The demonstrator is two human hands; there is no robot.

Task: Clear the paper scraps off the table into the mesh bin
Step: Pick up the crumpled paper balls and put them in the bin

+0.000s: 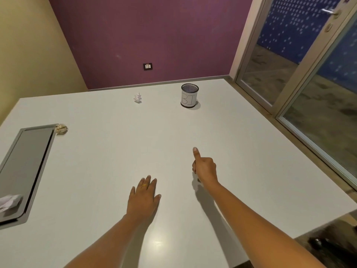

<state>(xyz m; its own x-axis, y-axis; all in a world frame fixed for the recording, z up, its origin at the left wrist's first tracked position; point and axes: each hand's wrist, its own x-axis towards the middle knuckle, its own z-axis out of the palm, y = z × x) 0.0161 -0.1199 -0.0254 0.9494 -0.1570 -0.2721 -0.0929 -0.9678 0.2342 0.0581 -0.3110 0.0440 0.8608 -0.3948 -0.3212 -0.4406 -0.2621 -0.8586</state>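
A black mesh bin (pixel 189 95) with a white label stands upright near the table's far edge. A crumpled white paper ball (pixel 138 97) lies to its left. A brownish crumpled scrap (pixel 61 129) rests at the far corner of a grey panel. Another white crumpled scrap (pixel 8 202) lies on that panel at the left edge. My left hand (pixel 144 198) lies flat on the white table (pixel 108 151), fingers apart, holding nothing. My right hand (pixel 204 167) is curled into a fist with the thumb sticking out toward the bin; nothing shows in it.
A grey recessed panel (pixel 25 167) is set into the table on the left. Glass doors (pixel 309 74) run along the right side. A purple wall with a socket (pixel 147 66) stands behind the table's far edge.
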